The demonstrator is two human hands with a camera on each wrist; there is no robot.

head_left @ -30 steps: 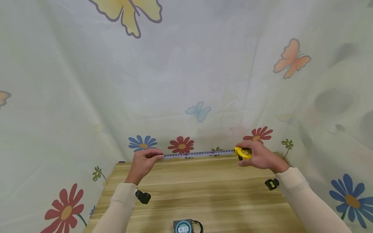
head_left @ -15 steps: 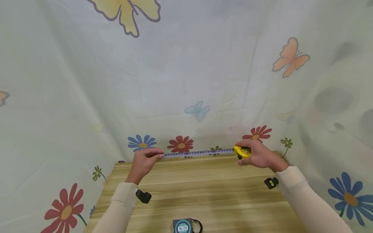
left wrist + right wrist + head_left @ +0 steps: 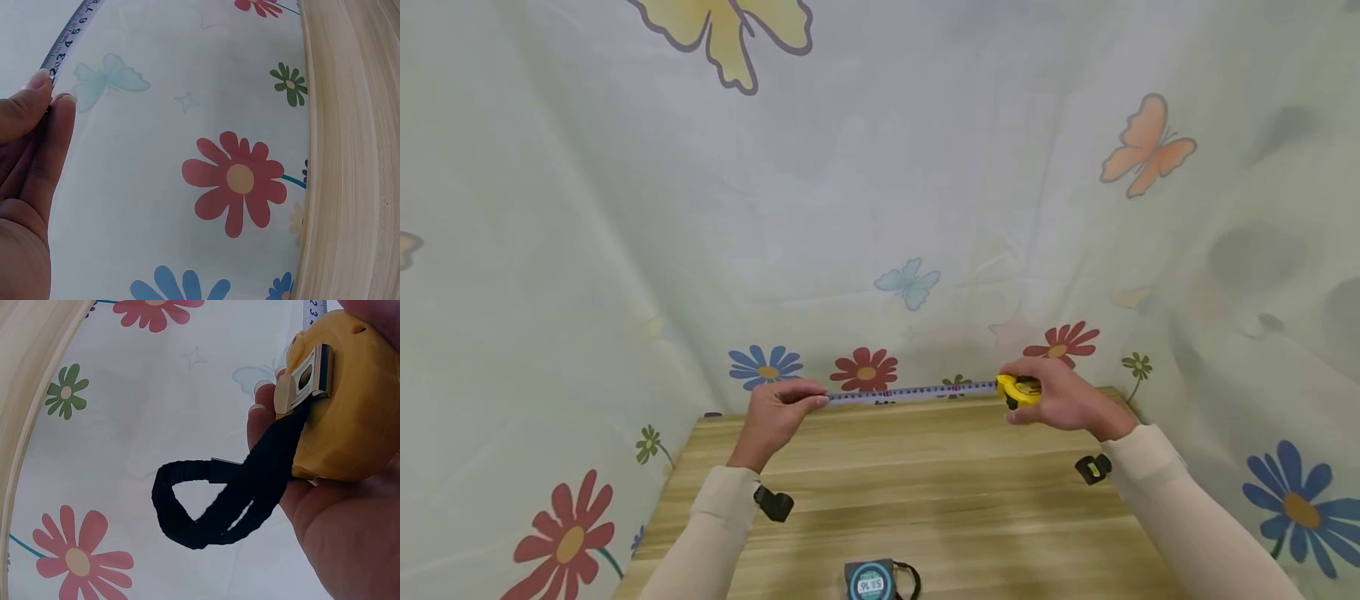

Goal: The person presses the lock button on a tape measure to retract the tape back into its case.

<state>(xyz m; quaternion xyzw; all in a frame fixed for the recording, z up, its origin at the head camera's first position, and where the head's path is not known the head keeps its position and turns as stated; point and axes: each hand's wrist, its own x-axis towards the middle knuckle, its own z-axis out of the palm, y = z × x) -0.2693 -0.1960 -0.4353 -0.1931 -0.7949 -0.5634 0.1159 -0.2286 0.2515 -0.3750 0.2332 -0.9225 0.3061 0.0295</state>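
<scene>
My right hand (image 3: 1063,396) grips a yellow tape measure (image 3: 1018,390) by its case. From the case a white blade (image 3: 917,392) with printed numbers stretches across to my left hand (image 3: 778,415), whose thumb and fingertips pinch its end. The blade hangs nearly level in the head view, in front of the far fabric wall. In the left wrist view, the low numbers of the blade (image 3: 65,47) show right beside the pinching thumb. A black wrist strap (image 3: 212,494) dangles from a metal clip on the yellow case in the right wrist view.
A second tape measure (image 3: 871,580), grey with a blue ring and a black cord, lies on the wooden table (image 3: 925,492) near the front. Pale fabric walls (image 3: 850,183) printed with flowers and butterflies enclose the table at the back and both sides.
Both hands have drawn slightly closer together: the left a little rightward, the right a little leftward with the yellow tape measure. The exposed blade looks slightly shorter. The grey tape measure stays put.
</scene>
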